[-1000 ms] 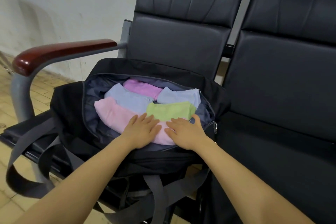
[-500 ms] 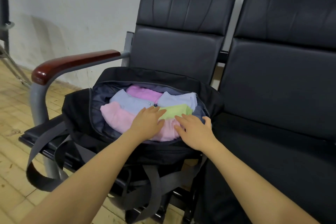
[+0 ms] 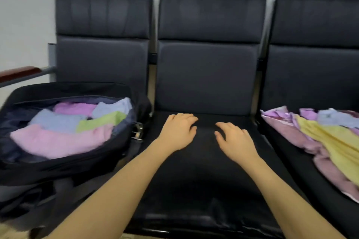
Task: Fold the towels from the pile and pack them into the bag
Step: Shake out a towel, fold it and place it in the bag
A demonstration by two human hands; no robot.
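1. L hand [image 3: 177, 132] is over the middle seat [image 3: 204, 180] of a black bench; palm down, fingers loosely spread & a bit curled, nothing in it.
2. R hand [image 3: 234, 141] is just beside it over the same seat, also palm down & loosely spread, holding nothing. Can't tell if either palm touches the cushion.
3. Black duffel bag [image 3: 68, 167] sits on the left seat, top unzipped & wide open.
4. Inside the bag, folded towels lie packed close together: pink towel [image 3: 58, 141] nearest the front, light-blue towel [image 3: 56, 120] behind it, green towel [image 3: 101, 121] to the right, purple towel [image 3: 74, 107] & another pale-blue one [image 3: 114, 105] at the back.
5. Towel pile [image 3: 320, 134] lies unfolded on the right seat, well apart from the bag: a yellow towel [image 3: 334, 139] draped over mauve/pink ones, w/ purple & blue bits at the back.
6. Wooden armrest [image 3: 19, 72] shows at far left, above the bag.
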